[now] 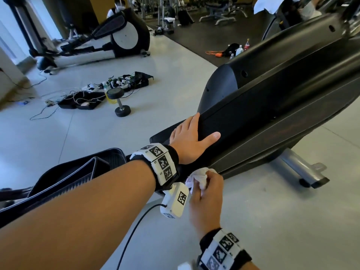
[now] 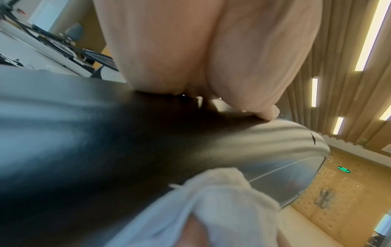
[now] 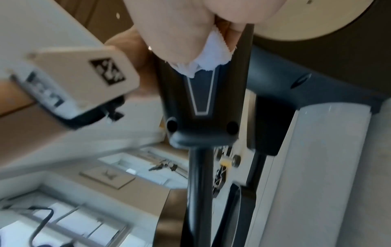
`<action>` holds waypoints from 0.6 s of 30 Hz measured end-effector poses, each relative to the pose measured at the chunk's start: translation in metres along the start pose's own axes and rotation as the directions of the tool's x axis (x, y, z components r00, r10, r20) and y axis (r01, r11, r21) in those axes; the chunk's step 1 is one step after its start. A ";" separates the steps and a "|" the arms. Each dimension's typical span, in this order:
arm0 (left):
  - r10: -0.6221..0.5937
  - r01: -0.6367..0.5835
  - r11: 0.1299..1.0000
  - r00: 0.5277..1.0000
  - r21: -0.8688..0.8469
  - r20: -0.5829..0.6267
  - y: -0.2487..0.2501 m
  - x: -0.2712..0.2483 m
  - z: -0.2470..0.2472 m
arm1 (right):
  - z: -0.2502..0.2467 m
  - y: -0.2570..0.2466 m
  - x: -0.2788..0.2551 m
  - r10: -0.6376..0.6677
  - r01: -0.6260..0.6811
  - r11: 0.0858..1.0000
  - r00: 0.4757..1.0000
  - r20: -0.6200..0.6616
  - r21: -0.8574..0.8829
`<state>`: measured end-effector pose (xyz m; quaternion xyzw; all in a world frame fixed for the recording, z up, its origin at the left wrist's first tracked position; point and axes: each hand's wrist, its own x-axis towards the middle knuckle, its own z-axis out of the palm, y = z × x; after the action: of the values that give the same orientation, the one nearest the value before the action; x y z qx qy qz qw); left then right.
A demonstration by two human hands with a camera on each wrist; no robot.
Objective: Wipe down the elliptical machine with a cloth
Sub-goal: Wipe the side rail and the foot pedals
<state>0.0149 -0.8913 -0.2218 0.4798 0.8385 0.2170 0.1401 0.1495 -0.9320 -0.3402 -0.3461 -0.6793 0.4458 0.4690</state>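
The black elliptical machine [image 1: 272,94] slants across the right half of the head view. My left hand [image 1: 191,137] lies flat on top of its rear housing with the fingers straight and the thumb spread. Just below, my right hand [image 1: 206,195] grips a bunched white cloth [image 1: 198,179] and holds it against the lower side edge of the housing. In the left wrist view the palm [image 2: 211,50] rests on the dark housing [image 2: 105,133], with the cloth [image 2: 211,208] beneath. The right wrist view has the cloth [image 3: 203,56] against a black panel [image 3: 201,100].
The machine's foot pedal [image 1: 78,172] sits under my left forearm. Its grey base foot [image 1: 303,172] sticks out on the right. On the floor to the left lie a dumbbell [image 1: 118,102] and tangled cables with black bags [image 1: 87,96]. Another elliptical [image 1: 109,38] stands behind.
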 end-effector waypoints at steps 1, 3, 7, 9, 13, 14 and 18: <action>-0.008 0.008 1.000 1.000 -0.002 -0.008 0.000 0.000 0.000 | 0.001 0.002 -0.003 -0.008 0.008 1.000 1.000 0.027 0.008; -0.015 0.015 1.000 1.000 -0.010 -0.017 -0.001 -0.001 0.001 | -0.002 0.006 -0.002 -0.038 0.036 0.998 0.998 0.049 0.050; -0.016 0.016 0.999 1.000 -0.034 -0.008 -0.003 -0.001 0.001 | -0.008 0.012 0.012 -0.066 0.067 0.992 0.998 -0.010 0.110; -0.024 0.024 0.998 1.000 -0.049 -0.012 -0.003 -0.002 0.000 | -0.005 0.013 0.011 -0.063 0.068 0.992 0.997 -0.048 0.104; -0.001 0.000 0.999 1.000 -0.046 -0.015 -0.002 -0.003 -0.001 | 0.006 0.010 0.003 -0.059 0.063 0.997 0.995 -0.083 0.048; 0.007 -0.007 0.999 1.000 -0.040 -0.010 -0.002 -0.004 -0.001 | 0.009 0.009 0.000 -0.053 0.055 0.998 0.994 -0.091 0.026; 0.064 -0.063 0.992 0.998 -0.107 0.008 -0.009 -0.011 -0.011 | 0.016 -0.006 -0.014 -0.010 0.010 1.000 0.999 -0.049 -0.002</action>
<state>0.0093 -0.9076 -0.2167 0.4992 0.8092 0.2631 0.1637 0.1389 -0.9512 -0.3422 -0.3539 -0.6697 0.4344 0.4874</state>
